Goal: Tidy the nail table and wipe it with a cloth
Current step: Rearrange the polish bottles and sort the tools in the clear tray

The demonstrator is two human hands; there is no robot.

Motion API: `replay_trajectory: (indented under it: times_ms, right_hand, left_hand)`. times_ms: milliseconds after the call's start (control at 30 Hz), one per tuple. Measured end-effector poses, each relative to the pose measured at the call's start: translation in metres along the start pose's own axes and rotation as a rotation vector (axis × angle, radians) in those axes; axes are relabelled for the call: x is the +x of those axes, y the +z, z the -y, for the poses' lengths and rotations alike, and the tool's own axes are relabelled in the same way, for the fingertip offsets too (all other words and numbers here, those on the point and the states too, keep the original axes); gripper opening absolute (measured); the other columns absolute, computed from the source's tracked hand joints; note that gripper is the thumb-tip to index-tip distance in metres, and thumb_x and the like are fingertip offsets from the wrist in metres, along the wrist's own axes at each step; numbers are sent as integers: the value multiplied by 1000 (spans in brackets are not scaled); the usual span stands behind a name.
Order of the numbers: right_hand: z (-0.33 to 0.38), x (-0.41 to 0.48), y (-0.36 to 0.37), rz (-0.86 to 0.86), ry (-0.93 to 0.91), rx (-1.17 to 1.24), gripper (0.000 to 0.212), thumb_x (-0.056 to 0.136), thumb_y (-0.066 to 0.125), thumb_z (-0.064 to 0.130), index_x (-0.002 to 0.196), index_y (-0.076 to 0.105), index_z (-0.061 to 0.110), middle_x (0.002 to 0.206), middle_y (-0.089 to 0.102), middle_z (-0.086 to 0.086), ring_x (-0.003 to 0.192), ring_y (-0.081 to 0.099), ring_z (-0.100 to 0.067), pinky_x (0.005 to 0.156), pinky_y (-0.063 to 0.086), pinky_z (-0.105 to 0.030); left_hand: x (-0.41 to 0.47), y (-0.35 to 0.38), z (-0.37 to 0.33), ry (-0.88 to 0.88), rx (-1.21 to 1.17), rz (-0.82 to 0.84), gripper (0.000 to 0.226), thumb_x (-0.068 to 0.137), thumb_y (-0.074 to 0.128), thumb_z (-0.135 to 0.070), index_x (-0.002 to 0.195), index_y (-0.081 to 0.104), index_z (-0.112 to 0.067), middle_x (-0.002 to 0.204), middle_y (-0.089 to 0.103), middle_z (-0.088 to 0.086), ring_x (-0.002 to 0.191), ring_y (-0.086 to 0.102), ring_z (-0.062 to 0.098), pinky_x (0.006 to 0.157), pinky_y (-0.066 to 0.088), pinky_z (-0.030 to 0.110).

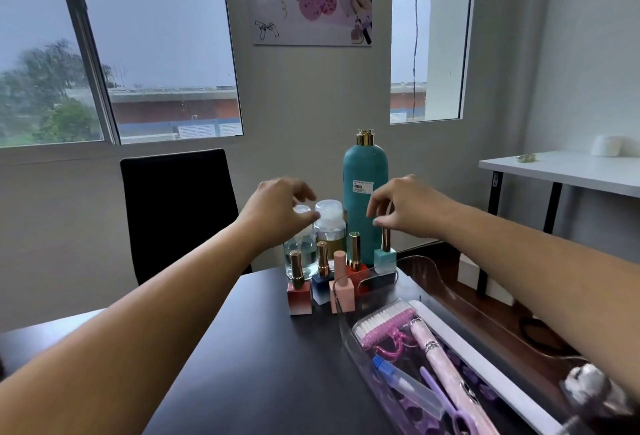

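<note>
We are in the tidying step: both hands reach to the far end of the dark bench (242, 348), where the square-based nail polish bottles (341, 287) stand in a cluster near the tall teal bottle with the gold cap (363, 199). Our right hand (405, 206) pinches the gold cap of the small teal polish bottle (385, 254), its grip closed on it. Our left hand (280, 206) hovers over the clear pump dispenser with the white lid (329, 223), fingers spread, holding nothing. No cloth shows, so wiping seems far off. Next, we judge, the polish bottle needs lifting straight up, clear of its neighbours and toward the clear plastic tray of pink brushes and tools (349, 334) on the near right.
</note>
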State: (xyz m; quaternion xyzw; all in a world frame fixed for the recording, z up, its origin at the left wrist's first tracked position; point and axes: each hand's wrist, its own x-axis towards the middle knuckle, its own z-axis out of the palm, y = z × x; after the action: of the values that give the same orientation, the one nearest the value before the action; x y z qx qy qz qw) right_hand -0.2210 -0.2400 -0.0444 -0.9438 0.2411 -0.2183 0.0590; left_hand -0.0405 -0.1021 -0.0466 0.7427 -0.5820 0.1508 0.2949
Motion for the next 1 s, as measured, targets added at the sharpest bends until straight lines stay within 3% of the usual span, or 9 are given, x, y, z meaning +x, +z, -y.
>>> replay_trajectory:
  times_ms: [67,133,200,333,567,667,800,900,1000]
  right_hand:
    - [13,0,-2,51,-37,58,12,81,72,20,92,71,21,82,63,13,77,60,-1,61,42,-9]
    - [23,0,0,110,-56,87,19,81,72,21,100,70,22,88,63,12,81,59,-1,65,44,-10]
    - [30,0,2,168,-53,85,24,81,71,20,106,69,21,89,62,12,80,58,1,65,44,-9]
    - [31,0,8,216,-34,59,23,82,71,17,105,71,19,87,61,11,80,58,-1,63,41,-7]
    - [27,1,8,211,-32,14,17,80,73,15,97,72,15,76,60,13,72,57,-1,62,41,-11]
    - [21,1,6,210,-20,-12,15,80,73,16,94,72,19,74,60,15,76,60,-5,69,47,-17]
    - [14,3,8,149,-48,-121,15,78,74,23,92,73,28,75,58,19,78,55,-4,74,39,-21]
    - [10,6,12,108,-57,-142,16,78,75,26,93,72,31,83,64,15,81,54,-5,78,41,-24]
    - [7,9,14,81,-55,-157,19,78,74,28,96,71,32,96,70,11,83,52,-5,83,42,-26]
  left_hand:
    - [-5,-5,-11,56,8,166,26,79,70,-38,102,67,-26,100,66,-8,81,57,3,67,39,12]
    - [-9,-6,-19,87,43,301,29,80,69,-38,106,66,-26,102,66,-10,84,58,4,74,40,15]
    - [-11,-6,-24,97,21,359,29,81,68,-36,108,66,-27,103,66,-11,85,58,3,77,40,16]
    - [-13,-6,-28,126,-9,450,26,79,70,-37,104,70,-29,97,69,-13,82,59,2,68,40,9]
    - [-12,9,-31,144,64,406,15,77,73,-29,90,76,-23,84,73,-9,66,54,1,72,44,19]
    - [-10,15,-34,149,82,393,14,78,70,-26,90,76,-20,86,74,-7,69,55,3,73,38,17]
    - [-5,24,-38,147,112,346,13,79,68,-27,89,75,-22,86,73,-8,73,54,4,76,31,18]
    - [2,30,-39,115,148,309,11,79,68,-29,87,75,-27,87,71,-11,78,54,6,68,48,25]
    - [10,34,-39,111,141,311,13,79,70,-27,91,75,-23,89,72,-9,74,54,5,51,35,11]
